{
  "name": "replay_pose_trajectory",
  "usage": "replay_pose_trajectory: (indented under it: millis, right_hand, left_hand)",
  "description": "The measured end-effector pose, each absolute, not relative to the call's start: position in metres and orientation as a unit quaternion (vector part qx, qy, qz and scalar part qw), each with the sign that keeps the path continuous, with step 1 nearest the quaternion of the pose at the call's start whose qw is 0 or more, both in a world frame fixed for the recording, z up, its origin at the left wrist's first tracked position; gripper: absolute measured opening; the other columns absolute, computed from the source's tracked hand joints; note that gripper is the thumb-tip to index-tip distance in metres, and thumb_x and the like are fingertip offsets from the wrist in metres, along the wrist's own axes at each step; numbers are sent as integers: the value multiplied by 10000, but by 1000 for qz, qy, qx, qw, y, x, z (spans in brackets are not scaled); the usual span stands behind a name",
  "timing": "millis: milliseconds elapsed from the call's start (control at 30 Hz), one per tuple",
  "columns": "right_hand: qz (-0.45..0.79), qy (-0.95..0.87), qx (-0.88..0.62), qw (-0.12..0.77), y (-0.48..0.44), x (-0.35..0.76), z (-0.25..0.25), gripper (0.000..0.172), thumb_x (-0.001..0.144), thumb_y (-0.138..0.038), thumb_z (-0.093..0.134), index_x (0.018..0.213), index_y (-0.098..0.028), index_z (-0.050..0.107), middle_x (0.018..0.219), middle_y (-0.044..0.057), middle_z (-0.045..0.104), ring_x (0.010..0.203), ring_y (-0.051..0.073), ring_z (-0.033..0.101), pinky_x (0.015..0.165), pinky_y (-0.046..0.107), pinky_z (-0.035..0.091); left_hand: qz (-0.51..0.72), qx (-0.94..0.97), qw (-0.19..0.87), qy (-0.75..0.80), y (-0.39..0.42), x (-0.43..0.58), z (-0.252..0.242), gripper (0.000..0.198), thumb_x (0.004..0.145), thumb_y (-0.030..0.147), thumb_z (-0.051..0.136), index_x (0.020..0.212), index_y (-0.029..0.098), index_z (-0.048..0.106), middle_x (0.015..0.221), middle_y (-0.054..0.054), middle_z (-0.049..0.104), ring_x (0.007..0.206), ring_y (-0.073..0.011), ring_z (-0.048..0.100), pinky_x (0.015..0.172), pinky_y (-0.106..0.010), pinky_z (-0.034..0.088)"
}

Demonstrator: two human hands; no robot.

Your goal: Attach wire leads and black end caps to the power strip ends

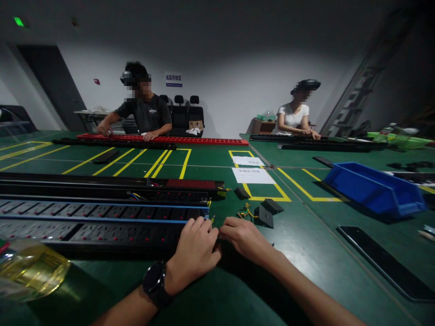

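Likely working on the plug strip [129,233] with curled left hand [195,248] and right hand [243,236], can't tell holding what; next, pinch gently.

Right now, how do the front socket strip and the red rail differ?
Colour: the front socket strip is mostly black; the red rail is red.
Face: the strip carries a row of sockets; the rail shows a row of openings.
Place: the strip's end is at your left hand; the rail is by a co-worker's hands.
Shared: both long, narrow, on the green table.
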State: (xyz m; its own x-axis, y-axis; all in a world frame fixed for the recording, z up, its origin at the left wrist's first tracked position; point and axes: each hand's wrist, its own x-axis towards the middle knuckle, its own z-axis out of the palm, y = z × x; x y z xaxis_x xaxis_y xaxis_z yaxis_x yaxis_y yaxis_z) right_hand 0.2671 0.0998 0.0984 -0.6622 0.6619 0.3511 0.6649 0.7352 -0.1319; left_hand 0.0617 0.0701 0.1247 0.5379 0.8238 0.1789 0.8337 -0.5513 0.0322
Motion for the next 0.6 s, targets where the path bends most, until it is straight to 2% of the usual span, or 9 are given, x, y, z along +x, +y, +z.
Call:
replay_pose_trajectory:
  millis: [133, 233, 500, 600]
  right_hand:
    - [-11, -909, -364, 202, 100, 265, 96, 234, 1027, -75, 615, 846, -187, 711, 854, 24, 658, 749, 160, 598, 649, 281, 361]
    - [-18, -912, -361, 194, 100, 266, 97, 246, 1024, -60, 612, 840, -188, 715, 858, 25, 669, 745, 156, 592, 645, 282, 356]
    - [-44, -922, -343, 172, 98, 267, 99, 208, 1014, -54, 638, 875, -177, 732, 888, 44, 695, 774, 175, 581, 663, 300, 370]
    - [-47, -917, -355, 178, 98, 265, 98, 213, 1019, -58, 633, 871, -175, 730, 893, 52, 701, 787, 182, 573, 667, 308, 365]
  left_hand:
    - [-102, -883, 50, -455, 70, 63, 119, 36, 952, 184, 698, 963, 178, 732, 1032, -112, 716, 1039, -321, 651, 913, -460, 498]
    - [-106, -891, 65, -437, 70, 63, 116, 114, 923, 88, 666, 953, 180, 726, 1023, -101, 715, 1024, -308, 657, 926, -454, 491]
    - [-109, -885, 53, -449, 70, 63, 120, 26, 915, 167, 719, 931, 185, 730, 1013, -102, 720, 1008, -326, 658, 903, -469, 492]
    - [-105, -886, 59, -447, 70, 64, 118, 64, 933, 137, 687, 943, 181, 734, 1005, -107, 720, 1002, -327, 662, 897, -470, 493]
